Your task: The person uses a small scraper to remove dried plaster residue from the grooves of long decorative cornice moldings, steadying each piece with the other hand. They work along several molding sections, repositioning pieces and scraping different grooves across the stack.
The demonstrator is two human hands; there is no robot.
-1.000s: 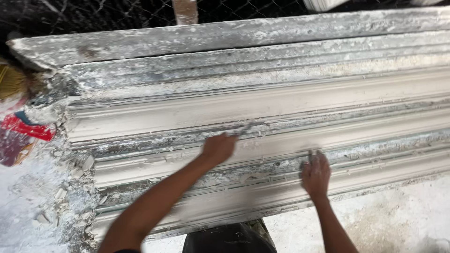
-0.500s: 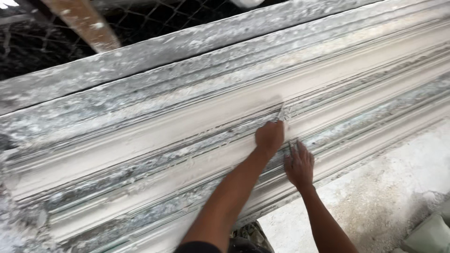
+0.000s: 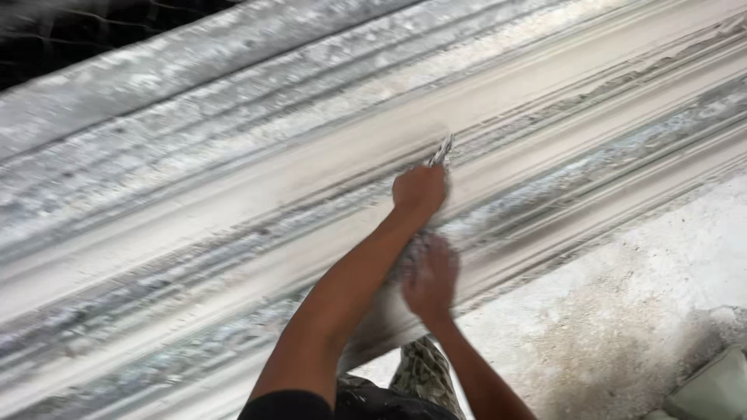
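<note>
The left hand [image 3: 420, 190] is clenched around a small scraper [image 3: 440, 150], its blade tip pointing up-right onto the long plaster moulding [image 3: 233, 202] (long axis rising left to right). The right hand [image 3: 430, 281] presses flat, released, just below; dusty floor [image 3: 622, 311] lies beside.

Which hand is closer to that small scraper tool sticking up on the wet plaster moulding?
Left. The left hand grips the scraper tool, whose tip shows just above the fist. The right hand rests lower on the plaster moulding, apart from the tool.
</note>
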